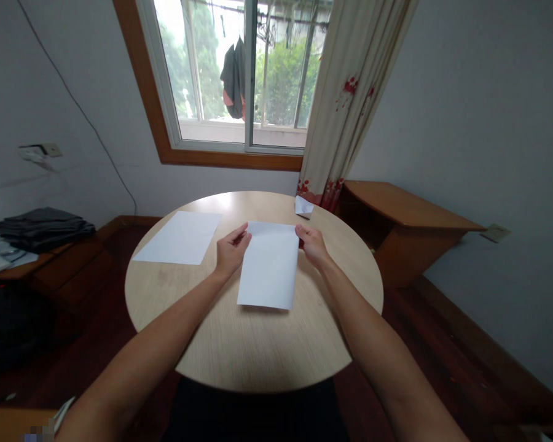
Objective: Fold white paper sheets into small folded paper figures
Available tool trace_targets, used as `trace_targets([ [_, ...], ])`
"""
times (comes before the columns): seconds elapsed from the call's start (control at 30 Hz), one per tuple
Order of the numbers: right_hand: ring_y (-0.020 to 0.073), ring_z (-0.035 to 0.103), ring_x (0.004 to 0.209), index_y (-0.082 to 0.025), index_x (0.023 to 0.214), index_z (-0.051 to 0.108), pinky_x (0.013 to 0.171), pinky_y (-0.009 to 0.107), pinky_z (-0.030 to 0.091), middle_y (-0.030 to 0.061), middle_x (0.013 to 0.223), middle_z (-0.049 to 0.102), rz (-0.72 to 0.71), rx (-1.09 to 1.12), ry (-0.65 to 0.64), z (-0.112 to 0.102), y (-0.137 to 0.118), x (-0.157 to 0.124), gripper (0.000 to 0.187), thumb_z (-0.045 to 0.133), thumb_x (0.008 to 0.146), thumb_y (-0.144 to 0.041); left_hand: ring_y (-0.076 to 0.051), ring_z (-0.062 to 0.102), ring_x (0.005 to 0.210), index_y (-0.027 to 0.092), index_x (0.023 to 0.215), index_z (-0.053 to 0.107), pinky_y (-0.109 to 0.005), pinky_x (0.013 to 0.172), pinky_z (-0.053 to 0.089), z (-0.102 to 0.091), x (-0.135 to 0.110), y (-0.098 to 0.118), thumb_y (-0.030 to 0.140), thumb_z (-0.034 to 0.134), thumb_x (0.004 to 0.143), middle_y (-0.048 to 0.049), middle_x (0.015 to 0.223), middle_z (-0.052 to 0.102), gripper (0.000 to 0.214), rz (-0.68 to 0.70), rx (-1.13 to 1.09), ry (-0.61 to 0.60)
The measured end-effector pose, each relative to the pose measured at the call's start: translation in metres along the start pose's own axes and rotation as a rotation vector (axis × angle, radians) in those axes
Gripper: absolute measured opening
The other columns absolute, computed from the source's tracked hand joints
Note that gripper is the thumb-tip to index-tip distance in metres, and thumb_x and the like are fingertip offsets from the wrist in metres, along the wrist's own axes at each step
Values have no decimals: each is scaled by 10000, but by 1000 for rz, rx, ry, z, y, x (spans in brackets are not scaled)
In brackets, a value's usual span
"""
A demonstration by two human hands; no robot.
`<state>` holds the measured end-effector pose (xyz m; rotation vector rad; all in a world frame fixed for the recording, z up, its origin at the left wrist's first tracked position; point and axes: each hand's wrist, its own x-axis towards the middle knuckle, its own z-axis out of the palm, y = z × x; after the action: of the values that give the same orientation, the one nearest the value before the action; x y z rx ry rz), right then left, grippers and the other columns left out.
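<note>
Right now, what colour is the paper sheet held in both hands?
The paper sheet is plain white, shown best in the head view.

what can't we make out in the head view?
All head view:
- Held sheet: underside faces away from the camera.
- Left hand, right hand: some fingertips hidden behind the sheet or the hands themselves.
- Folded paper: too small to read its folds.
- Dark thing, far left: lost in shadow, cut off by the edge.

This looks to me like a room in a home: past the round table (258, 353)'s far edge, a red-patterned curtain (350, 80) hangs beside a wood-framed window (249, 80), clothing (233, 80) dangles outside, and beyond the left edge lies folded dark cloth (43, 226).
</note>
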<state>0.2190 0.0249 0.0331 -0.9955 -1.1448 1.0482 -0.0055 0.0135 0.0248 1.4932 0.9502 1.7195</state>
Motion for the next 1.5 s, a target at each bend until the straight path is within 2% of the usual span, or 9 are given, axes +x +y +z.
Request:
trace_targets([
  [0.57, 91, 440, 450, -179, 543, 490, 462, 239, 398, -39, 492, 492, -4, -4, 21, 1, 0, -1, 503, 729, 557, -621, -121, 604, 732, 101, 1087, 684, -269, 726, 488, 1, 2, -2, 361, 732, 692, -69, 855, 689, 476, -13, -76, -7],
  [0.9, 111, 514, 484, -149, 668, 604, 466, 229, 411, -4, 563, 586, 50, 23, -27, 3, -3, -4, 481, 705, 614, -616, -110, 596, 711, 93, 1067, 671, -246, 684, 473, 1, 2, 0, 356, 748, 671, -55, 815, 666, 482, -57, -143, -17],
  [1.03, 117, 534, 496, -145, 649, 607, 480, 231, 422, 10, 572, 609, 70, 1, -70, 2, -4, -6, 470, 720, 607, -599, -106, 591, 691, 92, 1063, 668, -236, 660, 465, 1, 3, -3, 344, 746, 672, -46, 784, 661, 471, -45, -140, 0],
  [1.27, 113, 517, 474, -149, 647, 630, 480, 238, 437, 5, 551, 600, 67, 14, -49, 0, 0, -3, 470, 738, 584, -602, -112, 598, 716, 101, 1087, 671, -245, 685, 474, 0, 2, -2, 323, 735, 685, -52, 796, 671, 464, -25, -104, 19],
  [1.5, 124, 535, 491, -148, 644, 627, 495, 248, 449, 13, 555, 608, 55, -6, -46, -1, 3, -1, 489, 727, 588, -624, -111, 583, 689, 101, 1098, 680, -259, 675, 472, 0, 1, -2, 359, 736, 682, -51, 803, 679, 493, -69, -79, 30],
])
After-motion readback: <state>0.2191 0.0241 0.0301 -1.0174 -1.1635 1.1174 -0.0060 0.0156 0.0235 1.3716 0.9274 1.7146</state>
